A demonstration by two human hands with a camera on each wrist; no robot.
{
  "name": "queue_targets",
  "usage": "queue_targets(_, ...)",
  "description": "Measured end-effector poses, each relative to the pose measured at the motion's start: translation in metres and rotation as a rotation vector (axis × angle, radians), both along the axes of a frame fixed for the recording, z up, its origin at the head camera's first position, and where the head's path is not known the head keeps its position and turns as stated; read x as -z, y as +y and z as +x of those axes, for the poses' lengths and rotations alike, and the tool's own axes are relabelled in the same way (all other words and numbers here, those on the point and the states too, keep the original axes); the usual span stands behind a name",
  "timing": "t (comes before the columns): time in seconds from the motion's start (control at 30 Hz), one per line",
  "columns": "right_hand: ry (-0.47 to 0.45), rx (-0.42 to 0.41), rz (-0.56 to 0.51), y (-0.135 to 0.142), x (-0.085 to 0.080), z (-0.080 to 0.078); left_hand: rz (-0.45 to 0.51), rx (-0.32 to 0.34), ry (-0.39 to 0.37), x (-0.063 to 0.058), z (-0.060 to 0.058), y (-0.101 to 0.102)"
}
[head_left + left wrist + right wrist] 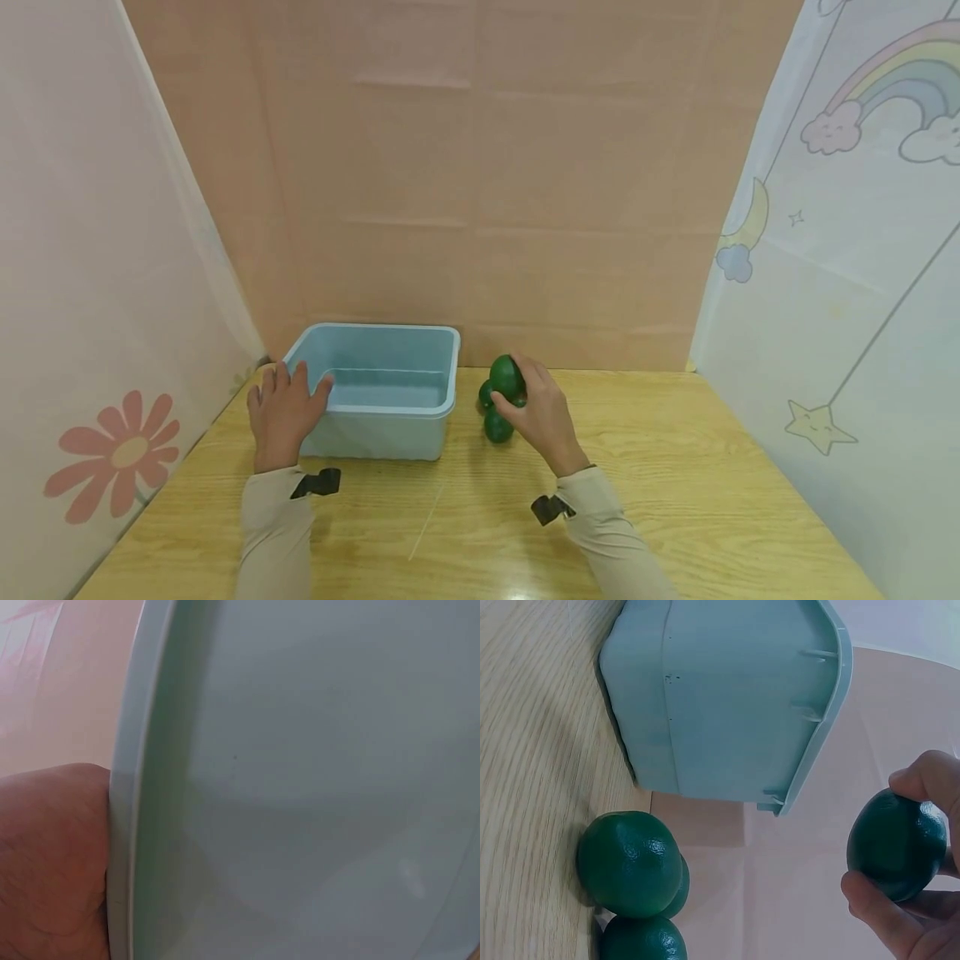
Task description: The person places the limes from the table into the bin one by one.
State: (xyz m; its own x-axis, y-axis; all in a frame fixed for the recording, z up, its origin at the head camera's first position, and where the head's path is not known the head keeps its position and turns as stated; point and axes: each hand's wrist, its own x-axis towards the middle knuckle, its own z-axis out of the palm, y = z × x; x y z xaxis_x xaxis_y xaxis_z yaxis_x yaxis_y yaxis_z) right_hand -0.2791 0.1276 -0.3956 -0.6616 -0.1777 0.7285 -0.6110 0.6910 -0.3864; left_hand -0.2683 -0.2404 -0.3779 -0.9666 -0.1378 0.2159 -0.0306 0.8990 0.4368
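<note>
Tub (369,435) nr back L corner of table (675,483) is coloured lt blue; rounded items (498,426) nr back edge, dk green. Table is patterned w/ yellow woodgrain; sheets (795,342) past L/R edges are printed w/ red flower (129,452) / pastel rainbow (896,67), resp.

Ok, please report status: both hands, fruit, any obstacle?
Left hand touching bin. Right hand pinching green fruit. Other fruits below, on table; no obstacle seen.

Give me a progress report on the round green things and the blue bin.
Done: nothing visibly; nothing green shows in the visible part of the blue bin. In hand: the right hand holds one green item, raised off the table. Remaining, it seems: three more green items, clustered beside the bin.
</note>
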Motion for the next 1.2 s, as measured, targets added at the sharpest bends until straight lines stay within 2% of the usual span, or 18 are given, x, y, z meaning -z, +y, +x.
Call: queue_targets(1.2,-0.007,-0.014,-0.015,-0.013,-0.002,-0.004,-0.012,-0.006,-0.011,-0.001,-0.002,0.001)
